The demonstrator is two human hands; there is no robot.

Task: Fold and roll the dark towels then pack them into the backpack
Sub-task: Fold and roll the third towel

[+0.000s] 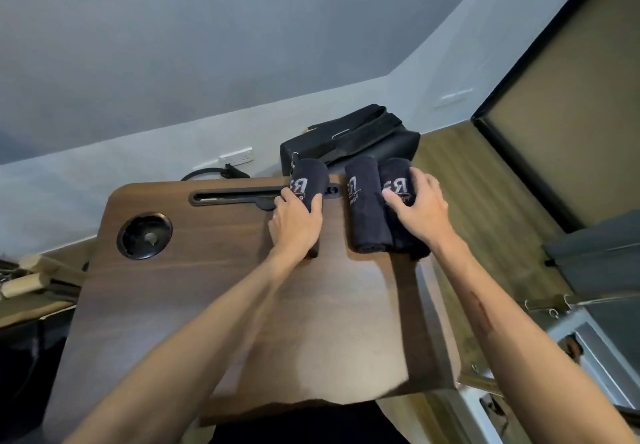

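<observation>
Head view: three rolled dark towels lie at the tray table's (214, 298) far right corner; left hand (294, 223) wraps the left roll (310, 183), right hand (417, 206) rests with curled fingers on the right roll (398, 180), middle roll (365, 208) touching it. Rolling looks finished, packing is next: lift each roll into the backpack (349, 138) just beyond the far edge, whose opening isn't visible.

Dark towels (367, 208) under and between the hands — soft matt cloth with pale printed logos. Beneath the hands, the tray table (214, 287) — smooth wood-grain with slight sheen. Beyond the fingers, matt black fabric backpack (363, 135).
</observation>
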